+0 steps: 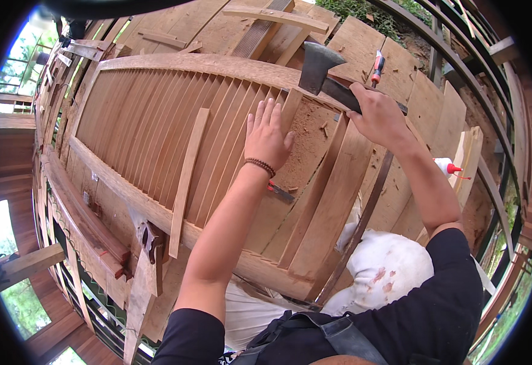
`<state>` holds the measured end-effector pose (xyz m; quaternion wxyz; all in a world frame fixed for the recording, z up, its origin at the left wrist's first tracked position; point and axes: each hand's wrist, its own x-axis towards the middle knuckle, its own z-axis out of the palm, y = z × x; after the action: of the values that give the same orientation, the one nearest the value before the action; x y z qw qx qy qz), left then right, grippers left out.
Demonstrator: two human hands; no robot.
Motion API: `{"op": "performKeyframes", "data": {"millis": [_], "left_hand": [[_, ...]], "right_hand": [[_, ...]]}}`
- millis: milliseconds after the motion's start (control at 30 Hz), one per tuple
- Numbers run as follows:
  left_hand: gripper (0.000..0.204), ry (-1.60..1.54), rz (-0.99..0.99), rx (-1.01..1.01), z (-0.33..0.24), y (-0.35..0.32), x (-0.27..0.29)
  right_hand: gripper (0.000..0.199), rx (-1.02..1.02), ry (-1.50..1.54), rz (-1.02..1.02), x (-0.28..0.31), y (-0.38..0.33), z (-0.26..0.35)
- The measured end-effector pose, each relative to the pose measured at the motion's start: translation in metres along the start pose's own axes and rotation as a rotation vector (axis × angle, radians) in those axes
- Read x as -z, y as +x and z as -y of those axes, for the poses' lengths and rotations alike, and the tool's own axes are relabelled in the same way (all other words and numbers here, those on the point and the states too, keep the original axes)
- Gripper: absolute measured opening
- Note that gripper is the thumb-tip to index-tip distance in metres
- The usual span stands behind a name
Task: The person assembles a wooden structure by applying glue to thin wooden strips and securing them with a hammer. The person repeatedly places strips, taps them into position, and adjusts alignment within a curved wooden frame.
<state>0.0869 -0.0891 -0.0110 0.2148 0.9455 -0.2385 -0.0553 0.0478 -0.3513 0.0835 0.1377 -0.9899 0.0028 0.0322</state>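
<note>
A hatchet with a dark metal head (319, 68) is gripped by its dark handle in my right hand (380, 115). Its head is over the far rail of a long wooden louvre frame (211, 62). My left hand (267, 143) lies flat, fingers stretched, on the rightmost of several thin wooden slats (156, 134) set across the frame. Beside its fingertips a short wooden piece (291, 109) meets the far rail. Whether my left hand presses on that piece, I cannot tell. A bead bracelet circles my left wrist.
A loose wooden strip (190, 176) lies across the slats. Wood chips (308, 140) and a red-and-black tool (281, 192) show in the frame's opening. Beyond are a red-handled tool (378, 67), offcuts (278, 18) and, to the right, a white bottle with red tip (445, 166).
</note>
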Motion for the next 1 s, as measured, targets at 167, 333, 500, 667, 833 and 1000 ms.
{"op": "performKeyframes", "data": {"millis": [167,333,500,667,833,1000], "left_hand": [[0.08,0.049,0.007,0.004,0.004,0.0,-0.008],[0.079,0.052,0.015,-0.009,0.002,0.001,-0.006],[0.08,0.029,0.006,-0.01,0.003,-0.001,-0.008],[0.081,-0.011,-0.004,-0.018,0.005,0.0,-0.006],[0.077,-0.119,0.016,-0.013,-0.001,0.004,0.001],[0.076,-0.168,0.003,-0.011,0.004,0.002,0.001]], "right_hand": [[0.046,0.039,0.046,-0.152,0.004,-0.01,0.007],[0.054,0.04,-0.075,0.094,0.002,-0.002,0.007],[0.058,0.046,0.049,-0.103,0.003,-0.005,0.006],[0.06,0.061,0.041,-0.014,0.0,-0.003,0.004],[0.063,-0.008,0.085,0.014,-0.002,-0.013,-0.001],[0.063,0.019,0.202,-0.111,0.004,-0.016,-0.005]]}}
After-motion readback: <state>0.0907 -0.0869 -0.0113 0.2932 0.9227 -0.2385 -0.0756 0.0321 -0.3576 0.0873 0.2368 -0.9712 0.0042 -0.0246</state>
